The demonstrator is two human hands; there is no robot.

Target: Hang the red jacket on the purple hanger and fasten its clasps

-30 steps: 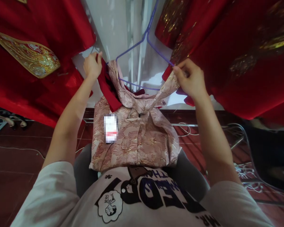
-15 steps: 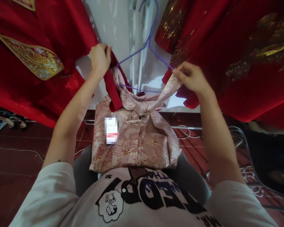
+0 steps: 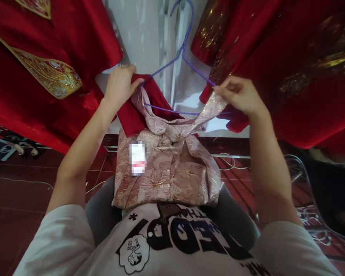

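Hanger (image 3: 184, 43) sits forward of the torso, between the two hands, long axis running left-right, hook pointing away from the wearer. Pink garment (image 3: 158, 176) is on the near side of the hanger, its bulk folded on the lap (image 3: 103, 209), its neck band reaching up toward both ends of the hanger. Right hand (image 3: 240, 94) is at the hanger's right end, thumb and fingers pinched on the garment's band there, touching or nearly touching the hanger tip. Left hand (image 3: 118, 86) is at the hanger's left end, thumb and fingers bent around red cloth (image 3: 132, 119); can't tell how firmly it is closed, or whether it also has the band. Each hand is nearer its own end; neither is clearly nearer the hanger overall. Red cloth passes behind the hanger's left half and also drops on its near side, onto the garment. Tag (image 3: 138, 157) lies on the garment, nearer than the hanger and off to its left; print blurred out. No bench in view; the lap carries the garment. Pale wall (image 3: 140, 38) behind the hanger, red clothes with gold work left (image 3: 83, 34) and right (image 3: 276, 76) of it. Tiled floor (image 3: 17, 226) lower down, shoes (image 3: 25, 149) far left of the hanger, dark chair (image 3: 327, 191) far right, white cable (image 3: 232, 163) nearer than the hanger's right end.
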